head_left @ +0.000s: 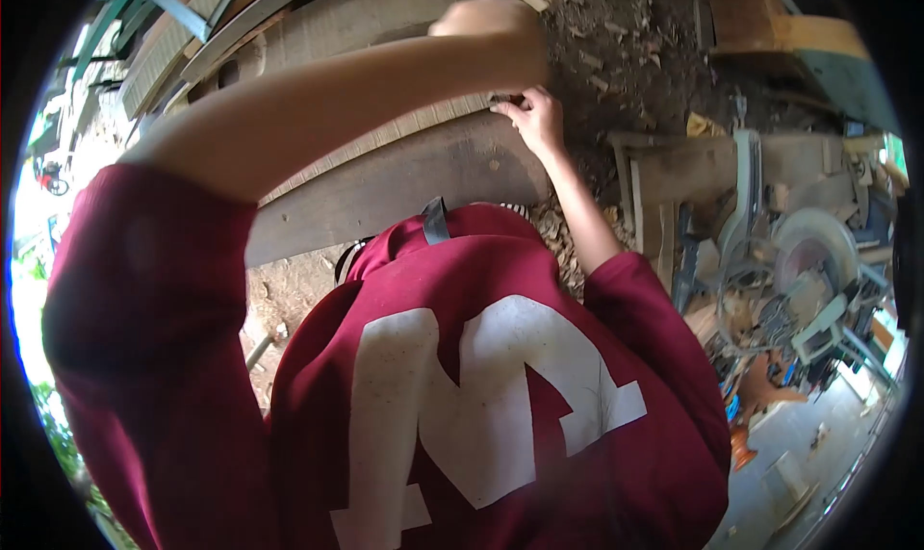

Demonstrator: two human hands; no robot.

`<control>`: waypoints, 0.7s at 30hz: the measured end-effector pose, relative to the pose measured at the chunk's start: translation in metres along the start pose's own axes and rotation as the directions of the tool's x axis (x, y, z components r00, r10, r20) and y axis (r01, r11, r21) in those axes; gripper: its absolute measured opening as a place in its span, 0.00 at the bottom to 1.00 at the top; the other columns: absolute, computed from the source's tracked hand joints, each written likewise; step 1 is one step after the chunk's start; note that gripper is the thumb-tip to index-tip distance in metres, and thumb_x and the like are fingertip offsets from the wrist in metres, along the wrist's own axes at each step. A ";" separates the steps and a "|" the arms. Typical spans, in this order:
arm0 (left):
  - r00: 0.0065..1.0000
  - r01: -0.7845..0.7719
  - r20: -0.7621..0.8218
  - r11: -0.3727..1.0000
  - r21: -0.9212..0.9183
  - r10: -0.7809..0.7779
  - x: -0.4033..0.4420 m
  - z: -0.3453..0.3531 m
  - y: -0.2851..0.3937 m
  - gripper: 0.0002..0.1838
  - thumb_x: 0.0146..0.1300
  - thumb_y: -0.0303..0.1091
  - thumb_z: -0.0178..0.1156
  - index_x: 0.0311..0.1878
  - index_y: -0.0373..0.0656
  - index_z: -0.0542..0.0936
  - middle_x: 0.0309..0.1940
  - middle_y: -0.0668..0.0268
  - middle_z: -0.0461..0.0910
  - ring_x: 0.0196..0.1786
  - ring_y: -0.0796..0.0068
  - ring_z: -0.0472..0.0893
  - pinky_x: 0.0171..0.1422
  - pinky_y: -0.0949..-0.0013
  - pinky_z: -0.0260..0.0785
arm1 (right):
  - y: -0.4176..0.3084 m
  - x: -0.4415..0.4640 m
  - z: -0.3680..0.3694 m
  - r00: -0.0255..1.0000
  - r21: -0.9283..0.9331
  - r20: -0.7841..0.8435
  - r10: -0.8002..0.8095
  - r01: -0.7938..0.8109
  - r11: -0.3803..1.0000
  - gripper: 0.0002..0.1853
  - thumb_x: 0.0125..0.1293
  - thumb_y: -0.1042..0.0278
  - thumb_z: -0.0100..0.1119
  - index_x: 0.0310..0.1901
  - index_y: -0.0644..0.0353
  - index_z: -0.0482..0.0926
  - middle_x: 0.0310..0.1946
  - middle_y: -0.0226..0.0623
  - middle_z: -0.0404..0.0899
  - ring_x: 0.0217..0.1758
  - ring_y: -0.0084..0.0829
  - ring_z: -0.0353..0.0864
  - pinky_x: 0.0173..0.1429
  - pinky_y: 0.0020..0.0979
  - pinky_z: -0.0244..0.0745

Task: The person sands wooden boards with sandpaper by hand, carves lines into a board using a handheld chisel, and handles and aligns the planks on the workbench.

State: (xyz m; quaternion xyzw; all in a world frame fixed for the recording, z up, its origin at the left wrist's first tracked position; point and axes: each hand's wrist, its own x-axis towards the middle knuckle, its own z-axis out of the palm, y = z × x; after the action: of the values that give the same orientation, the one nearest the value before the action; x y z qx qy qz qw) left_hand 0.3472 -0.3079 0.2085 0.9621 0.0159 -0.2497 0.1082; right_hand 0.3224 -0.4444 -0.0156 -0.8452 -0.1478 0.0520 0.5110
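My left arm reaches across the upper middle. My left hand [486, 19] is at its end, above a wide brown board [366, 16]; motion blur smears its fingers. Lower down, my right hand [535, 119] has thumb and fingertips pinched at the right end of a pale ribbed wooden strip [385, 133]. A small dark thing shows at those fingertips, too small to name. Alongside the strip, nearer my body, lies a dark wooden plank [404, 178].
Boards and strips [168, 59] are stacked at the upper left. Dirt with dry leaves [616, 30] covers the ground at the upper right. A round metal-rimmed machine part [816, 247], wooden pieces and cluttered tools stand at the right.
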 end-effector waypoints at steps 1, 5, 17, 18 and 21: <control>0.996 0.031 0.084 0.998 -0.045 -0.027 -0.004 -0.007 0.010 0.14 0.45 0.34 0.57 0.31 0.32 0.79 0.29 0.52 0.79 0.34 0.60 0.81 0.38 0.65 0.75 | -0.004 0.000 -0.003 0.999 -0.038 0.040 0.036 -0.035 0.999 0.21 0.42 0.69 0.70 0.41 0.63 0.77 0.32 0.33 0.77 0.17 0.19 0.70 0.23 0.22 0.66; 0.972 0.191 0.127 0.979 0.069 -0.198 0.006 -0.008 0.023 0.10 0.50 0.36 0.60 0.34 0.42 0.81 0.32 0.69 0.82 0.33 0.77 0.80 0.35 0.71 0.74 | 0.003 0.001 0.001 0.998 0.029 0.032 0.054 -0.055 0.998 0.22 0.42 0.69 0.70 0.42 0.63 0.77 0.30 0.34 0.77 0.18 0.21 0.71 0.23 0.23 0.67; 0.962 0.258 0.246 0.667 -0.699 -0.114 -0.038 0.081 -0.178 0.11 0.56 0.43 0.58 0.31 0.46 0.80 0.13 0.73 0.70 0.15 0.86 0.66 0.16 0.81 0.54 | 0.000 0.001 -0.002 0.999 0.097 0.025 -0.027 0.025 0.995 0.22 0.42 0.72 0.69 0.43 0.62 0.77 0.26 0.32 0.74 0.16 0.19 0.68 0.22 0.22 0.64; 0.948 0.316 0.230 0.534 -0.784 -0.222 -0.056 0.103 -0.184 0.13 0.54 0.45 0.60 0.31 0.44 0.81 0.12 0.72 0.70 0.13 0.87 0.66 0.14 0.80 0.53 | 0.004 0.002 -0.001 0.998 0.105 0.012 -0.063 0.061 0.993 0.23 0.42 0.72 0.70 0.43 0.62 0.77 0.26 0.32 0.74 0.16 0.20 0.68 0.22 0.22 0.64; 0.899 0.383 0.290 0.266 -0.885 -0.329 -0.103 0.154 -0.184 0.17 0.55 0.49 0.57 0.36 0.44 0.80 0.15 0.72 0.71 0.15 0.87 0.64 0.17 0.83 0.52 | 0.003 0.003 -0.003 0.997 0.048 0.023 -0.077 0.076 0.996 0.22 0.42 0.73 0.69 0.43 0.63 0.77 0.26 0.31 0.73 0.16 0.18 0.68 0.22 0.22 0.64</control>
State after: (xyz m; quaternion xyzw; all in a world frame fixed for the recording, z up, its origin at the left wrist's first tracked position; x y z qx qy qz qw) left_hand 0.1683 -0.1593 0.0902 0.6945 0.3659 -0.2367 0.5725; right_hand 0.3263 -0.4470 -0.0163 -0.8261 -0.1852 0.0465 0.5302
